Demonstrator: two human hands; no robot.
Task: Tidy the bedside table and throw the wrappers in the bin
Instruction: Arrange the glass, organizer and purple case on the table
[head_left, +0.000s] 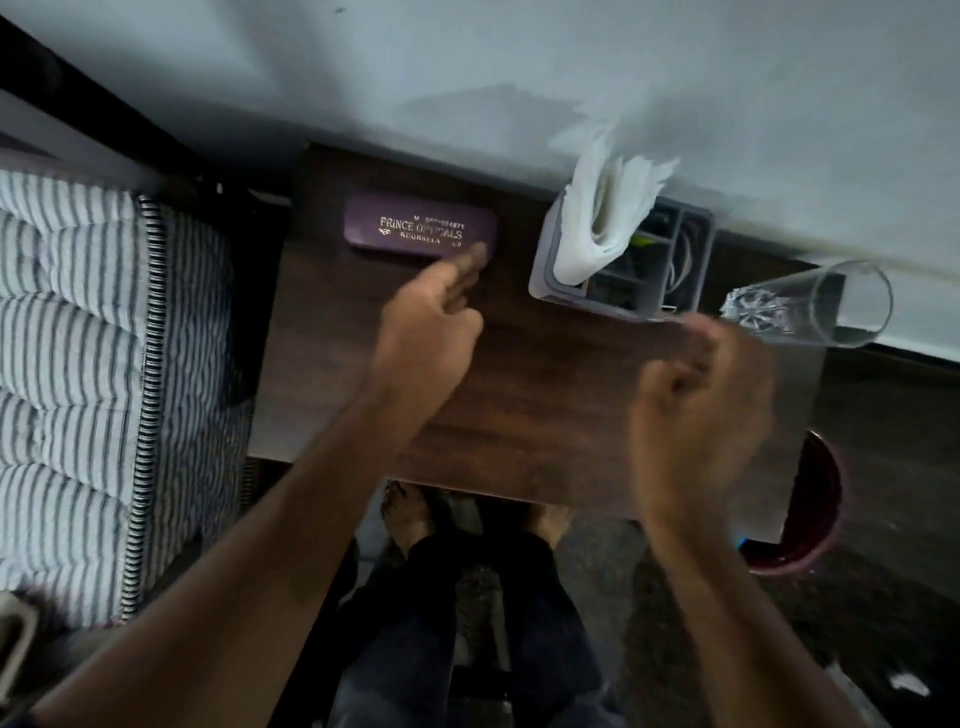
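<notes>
left hand (426, 317) touched the purple glasses case (421, 232) upper centre; blurred right hand (701, 395), grip unclear. dark surface (545, 415) looked nearly tidy, no wrappers visible.

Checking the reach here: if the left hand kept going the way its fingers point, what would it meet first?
Probably the purple spectacle case; the left hand's fingertips already sit at its near edge.

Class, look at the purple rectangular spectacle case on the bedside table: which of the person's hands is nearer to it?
Left. The left hand has its fingertips at the purple rectangular spectacle case's front edge; the right hand is blurred, well off to the right, near the clear glass tumbler.
</notes>
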